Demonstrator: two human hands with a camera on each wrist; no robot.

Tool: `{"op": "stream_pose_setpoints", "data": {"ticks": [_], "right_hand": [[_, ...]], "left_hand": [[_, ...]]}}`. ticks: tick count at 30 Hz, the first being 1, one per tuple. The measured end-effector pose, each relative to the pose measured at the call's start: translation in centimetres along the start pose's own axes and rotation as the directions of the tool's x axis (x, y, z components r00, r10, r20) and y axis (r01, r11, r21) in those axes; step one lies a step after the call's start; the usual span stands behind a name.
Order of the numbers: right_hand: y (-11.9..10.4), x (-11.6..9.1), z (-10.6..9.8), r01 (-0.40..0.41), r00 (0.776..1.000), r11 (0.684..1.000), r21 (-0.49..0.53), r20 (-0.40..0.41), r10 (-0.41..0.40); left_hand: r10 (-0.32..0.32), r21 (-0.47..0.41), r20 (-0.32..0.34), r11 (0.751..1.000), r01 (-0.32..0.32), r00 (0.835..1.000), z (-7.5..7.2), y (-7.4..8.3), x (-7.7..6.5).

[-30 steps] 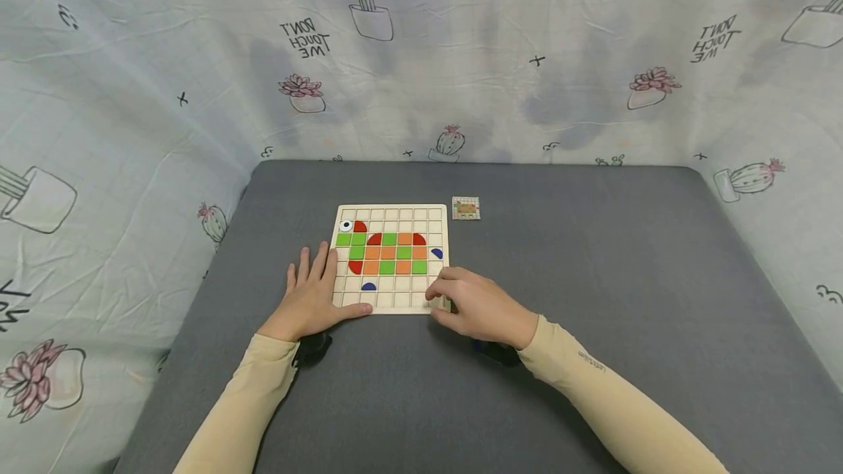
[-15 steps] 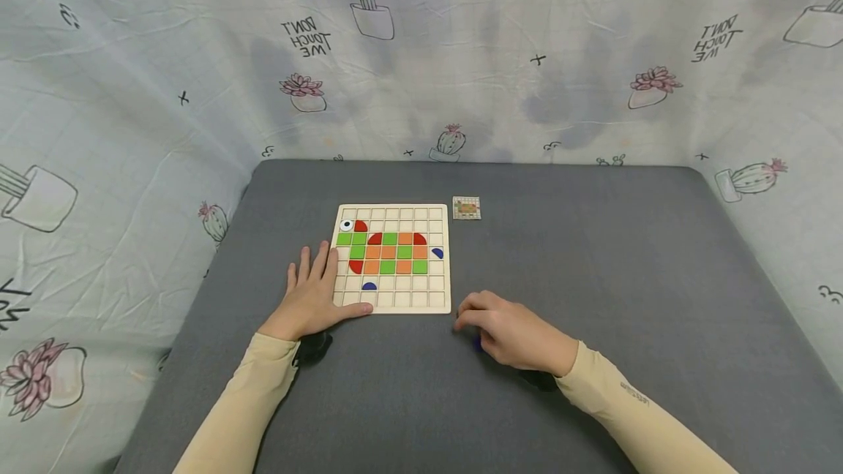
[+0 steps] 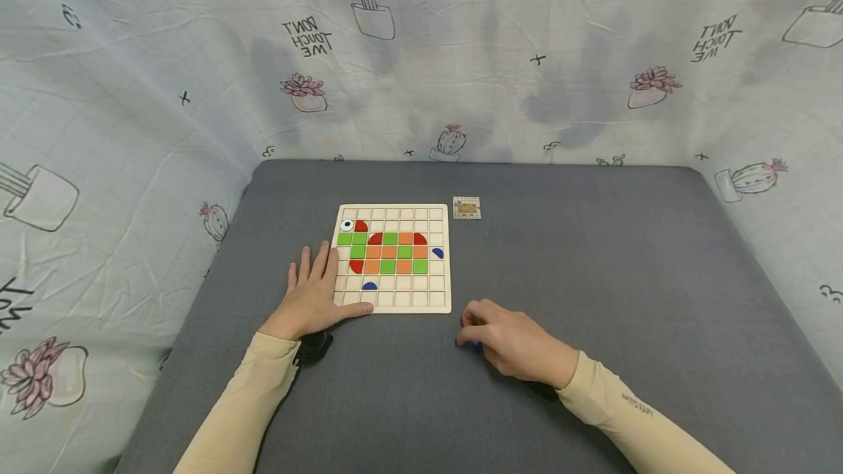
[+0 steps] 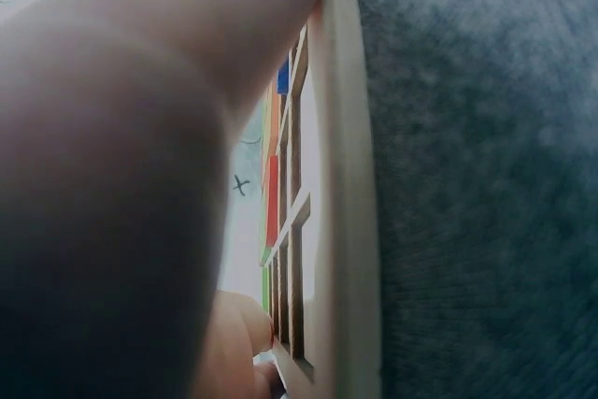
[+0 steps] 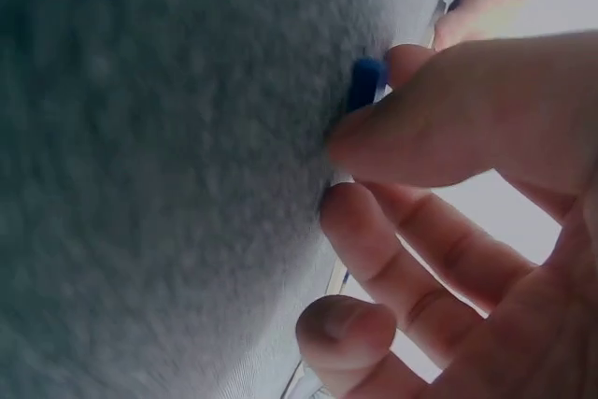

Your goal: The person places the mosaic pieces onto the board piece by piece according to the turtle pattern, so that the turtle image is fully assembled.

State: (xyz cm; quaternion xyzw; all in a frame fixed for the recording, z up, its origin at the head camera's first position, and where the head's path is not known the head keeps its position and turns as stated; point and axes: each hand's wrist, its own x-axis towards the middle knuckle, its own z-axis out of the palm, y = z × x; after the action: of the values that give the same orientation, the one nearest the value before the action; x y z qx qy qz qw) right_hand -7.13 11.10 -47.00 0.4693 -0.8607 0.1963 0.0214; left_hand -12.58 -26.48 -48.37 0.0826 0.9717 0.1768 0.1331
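A square wooden grid board (image 3: pixel 415 301) lies on the grey table. Green, orange and red tiles form a turtle-like pattern on it, with a round eye tile (image 3: pixel 347 225) at upper left. Two blue half-round tiles (image 3: pixel 369 286) sit in separate cells. My left hand (image 3: pixel 308 304) rests spread at the board's lower left corner, thumb on the front rim (image 4: pixel 348 184). Off the board's lower right corner, my right hand (image 3: pixel 516 342) is low over the table, pinching a small blue piece (image 5: pixel 365 83) between thumb and index finger. Much of that piece is covered by the fingers.
A small picture card (image 3: pixel 467 208) lies beyond the board's upper right corner. Grey cloth covers the table (image 3: pixel 593 262). A printed fabric curtain (image 3: pixel 500 93) hangs behind the table and along its sides.
My right hand has left the board's lower right corner, moving right and toward me to the blue piece on the table. My left hand has stayed in place.
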Motion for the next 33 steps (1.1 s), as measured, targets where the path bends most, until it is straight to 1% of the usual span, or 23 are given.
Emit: {"op": "stream_pose_setpoints", "data": {"ticks": [5, 12, 20, 23, 28, 33], "right_hand": [[-0.1, 0.0, 0.3, -0.004, 1.000, 1.000, 0.015, -0.007, 0.004], [-0.4, 0.3, 0.4, -0.024, 1.000, 0.999, 0.036, 0.011, 0.023], [-0.4, 0.6, 0.3, -0.019, 1.000, 0.999, 0.045, 0.022, 0.018], [-0.3, 0.8, 0.3, -0.020, 0.999, 0.997, 0.069, 0.032, 0.018], [0.2, 1.6, 0.3, -0.046, 0.998, 0.991, 0.126, 0.041, 0.041], [0.8, 3.2, 0.2, -0.069, 0.998, 0.984, 0.164, 0.014, 0.067]], "left_hand": [[-0.001, 0.006, 0.000, 1.000, 0.001, 1.000, 0.0, -0.1, 0.0], [0.006, 0.005, -0.003, 1.000, -0.006, 1.000, 0.1, -0.1, 0.1], [0.008, 0.002, -0.001, 1.000, -0.008, 1.000, 0.1, -0.1, 0.1], [0.006, 0.005, 0.000, 1.000, -0.006, 1.000, 0.1, 0.0, 0.1], [0.004, 0.017, -0.001, 1.000, -0.004, 1.000, 0.0, 0.0, 0.0], [0.005, 0.017, 0.001, 1.000, -0.005, 1.000, 0.0, 0.0, -0.1]]}}
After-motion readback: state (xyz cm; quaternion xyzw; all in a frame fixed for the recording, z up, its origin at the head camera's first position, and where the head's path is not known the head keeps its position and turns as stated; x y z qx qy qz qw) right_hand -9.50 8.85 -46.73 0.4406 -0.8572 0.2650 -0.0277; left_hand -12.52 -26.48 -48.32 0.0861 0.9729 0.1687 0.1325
